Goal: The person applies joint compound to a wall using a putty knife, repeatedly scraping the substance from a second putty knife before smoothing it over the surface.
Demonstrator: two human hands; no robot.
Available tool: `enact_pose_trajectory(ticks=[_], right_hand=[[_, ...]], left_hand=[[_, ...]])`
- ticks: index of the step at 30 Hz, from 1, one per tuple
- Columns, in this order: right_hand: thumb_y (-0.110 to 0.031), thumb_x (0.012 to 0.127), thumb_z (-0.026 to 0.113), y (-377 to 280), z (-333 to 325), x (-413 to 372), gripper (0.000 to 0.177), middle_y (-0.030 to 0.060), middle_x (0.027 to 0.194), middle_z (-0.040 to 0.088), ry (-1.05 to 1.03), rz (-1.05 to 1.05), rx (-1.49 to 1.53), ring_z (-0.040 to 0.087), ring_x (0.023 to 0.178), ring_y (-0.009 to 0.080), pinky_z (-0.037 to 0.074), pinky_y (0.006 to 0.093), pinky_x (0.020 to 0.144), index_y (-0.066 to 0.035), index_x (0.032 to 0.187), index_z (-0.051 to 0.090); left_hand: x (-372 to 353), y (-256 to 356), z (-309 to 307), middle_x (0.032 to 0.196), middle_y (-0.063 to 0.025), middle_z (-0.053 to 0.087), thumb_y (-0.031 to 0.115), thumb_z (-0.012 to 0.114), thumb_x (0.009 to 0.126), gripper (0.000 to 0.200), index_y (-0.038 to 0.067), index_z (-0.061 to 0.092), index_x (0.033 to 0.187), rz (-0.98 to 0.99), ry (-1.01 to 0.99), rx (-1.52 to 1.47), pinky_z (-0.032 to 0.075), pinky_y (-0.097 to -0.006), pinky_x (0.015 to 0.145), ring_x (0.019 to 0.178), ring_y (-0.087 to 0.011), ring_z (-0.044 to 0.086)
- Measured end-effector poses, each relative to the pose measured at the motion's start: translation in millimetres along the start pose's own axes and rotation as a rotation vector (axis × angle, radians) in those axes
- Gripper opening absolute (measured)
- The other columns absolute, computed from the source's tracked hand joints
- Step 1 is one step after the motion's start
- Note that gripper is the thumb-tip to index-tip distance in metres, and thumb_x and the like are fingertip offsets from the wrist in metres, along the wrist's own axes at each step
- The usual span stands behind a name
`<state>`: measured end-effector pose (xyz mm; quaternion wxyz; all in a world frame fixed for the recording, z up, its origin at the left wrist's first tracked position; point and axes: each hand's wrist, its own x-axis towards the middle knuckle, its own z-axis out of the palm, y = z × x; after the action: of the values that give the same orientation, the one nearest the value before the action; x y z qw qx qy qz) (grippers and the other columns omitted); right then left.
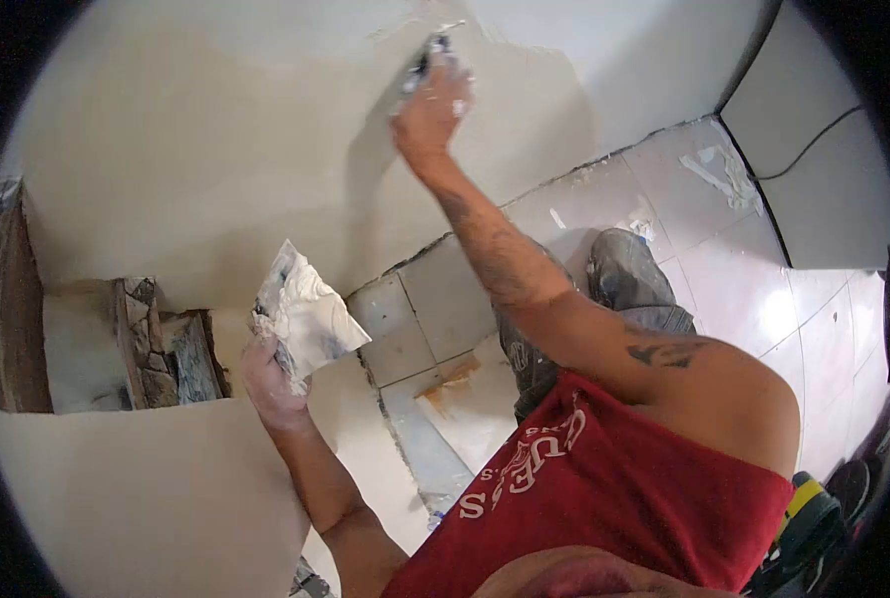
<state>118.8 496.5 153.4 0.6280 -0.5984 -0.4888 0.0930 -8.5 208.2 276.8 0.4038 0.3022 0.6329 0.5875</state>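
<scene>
My left hand (276, 379), coated in white dust, is closed around a flat plate (330, 329) heaped with white plaster (305, 289). It is held out from the wall at the left of the view. Higher up, my right hand (435, 110) grips a putty knife (439, 45) against the wall (265, 130). The fingers and the tool are partly blurred and smeared with white, so the blade's full shape is hidden. A damp-looking beige area of plaster spreads around the knife, with rougher white streaks near its tip.
A recess with rough brown edges (146, 339) opens in the wall at left. Tiled floor (754, 299) lies below, with white scraps (729, 179) on it. A grey panel (814, 140) with a cable stands at right. Shoes (814, 518) lie at lower right.
</scene>
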Motion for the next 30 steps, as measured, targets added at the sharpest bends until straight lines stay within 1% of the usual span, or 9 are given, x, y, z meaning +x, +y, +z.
enact_pose_trajectory(ticks=[5, 7, 10, 13, 17, 20, 24, 28, 30], right_hand=[[-0.012, 0.067, 0.054, -77.0, 21.0, -53.4, 0.061, 0.0237, 0.12, 0.034, -0.006, -0.064, 0.053, 0.031, 0.111, 0.0418, 0.014, 0.0597, 0.093, -0.003, 0.124, 0.036], [-0.01, 0.069, 0.051, -97.7, 17.1, -75.8, 0.056, 0.0223, 0.118, 0.037, -0.206, -0.039, 0.16, 0.034, 0.111, 0.0392, 0.015, 0.058, 0.094, -0.005, 0.124, 0.038], [-0.008, 0.07, 0.049, -96.8, -5.0, -88.0, 0.057, 0.0217, 0.12, 0.037, -0.425, -0.083, 0.326, 0.034, 0.113, 0.0373, 0.016, 0.0542, 0.097, -0.006, 0.126, 0.035], [-0.006, 0.07, 0.047, -53.8, -32.1, -84.3, 0.059, 0.0221, 0.123, 0.036, -0.281, -0.092, 0.302, 0.033, 0.116, 0.0362, 0.017, 0.05, 0.099, -0.003, 0.127, 0.031], [-0.007, 0.066, 0.053, 44.6, -39.3, -26.3, 0.066, 0.0246, 0.125, 0.033, 0.105, -0.049, -0.011, 0.026, 0.12, 0.043, 0.017, 0.0489, 0.1, 0.007, 0.125, 0.026], [-0.008, 0.062, 0.057, 48.5, -56.2, 17.4, 0.074, 0.024, 0.127, 0.031, -0.109, 0.072, 0.156, 0.019, 0.122, 0.0462, 0.017, 0.0521, 0.098, 0.006, 0.126, 0.024], [-0.008, 0.061, 0.056, 24.3, 2.7, 0.9, 0.078, 0.0226, 0.129, 0.028, -0.015, 0.156, 0.008, 0.019, 0.121, 0.0468, 0.013, 0.0597, 0.094, -0.002, 0.13, 0.021], [-0.007, 0.063, 0.053, -31.5, 22.6, -49.0, 0.073, 0.025, 0.13, 0.025, -0.09, 0.053, 0.113, 0.018, 0.121, 0.0473, 0.006, 0.062, 0.095, -0.005, 0.131, 0.024], [-0.008, 0.065, 0.054, -65.1, 26.4, -78.2, 0.067, 0.0302, 0.122, 0.03, -0.167, 0.031, 0.129, 0.026, 0.116, 0.0455, 0.009, 0.0625, 0.094, -0.006, 0.128, 0.03]], left_hand=[[5.5, 0.4, 3.8, 0.109, -0.016, 0.051, 0.014, 0.043, 0.08, 0.041, -0.006, 0.041, 0.116, -0.036, -0.101, -0.171, 0.047, -0.0347, 0.08, 0.095, -0.0253, 0.055], [2.5, 6.1, 13.3, 0.1, -0.0142, 0.055, 0.013, 0.043, 0.082, 0.034, -0.005, 0.044, 0.111, 0.035, -0.019, -0.08, 0.05, -0.0311, 0.073, 0.086, -0.0223, 0.058], [6.2, 3.4, 9.8, 0.102, -0.014, 0.053, 0.015, 0.042, 0.084, 0.035, -0.005, 0.043, 0.112, 0.042, 0.033, -0.06, 0.05, -0.0316, 0.074, 0.088, -0.0227, 0.057], [14.5, -5.7, -10.3, 0.115, -0.0184, 0.048, 0.015, 0.042, 0.08, 0.045, -0.007, 0.038, 0.119, -0.015, -0.212, -0.264, 0.042, -0.0378, 0.088, 0.102, -0.0271, 0.051], [10.1, -3.2, -4.4, 0.116, -0.0185, 0.048, 0.013, 0.041, 0.081, 0.044, -0.008, 0.037, 0.119, 0.015, -0.057, -0.055, 0.041, -0.0383, 0.09, 0.103, -0.0274, 0.051], [11.3, -1.5, -1.6, 0.116, -0.0186, 0.048, 0.012, 0.041, 0.081, 0.043, -0.009, 0.037, 0.118, 0.008, 0.01, 0.064, 0.041, -0.0382, 0.089, 0.103, -0.0275, 0.051], [15.7, -1.6, -3.6, 0.115, -0.0184, 0.049, 0.012, 0.042, 0.08, 0.043, -0.009, 0.038, 0.118, -0.008, 0.061, 0.126, 0.042, -0.0381, 0.088, 0.103, -0.0278, 0.051], [15.3, 0.4, 0.6, 0.112, -0.0179, 0.05, 0.012, 0.041, 0.08, 0.042, -0.009, 0.04, 0.117, 0.02, -0.123, -0.177, 0.044, -0.0375, 0.085, 0.099, -0.0273, 0.053], [17.2, 0.3, 3.5, 0.111, -0.0176, 0.051, 0.013, 0.041, 0.081, 0.041, -0.009, 0.041, 0.116, 0.047, -0.086, -0.155, 0.045, -0.0367, 0.085, 0.097, -0.0269, 0.054]])
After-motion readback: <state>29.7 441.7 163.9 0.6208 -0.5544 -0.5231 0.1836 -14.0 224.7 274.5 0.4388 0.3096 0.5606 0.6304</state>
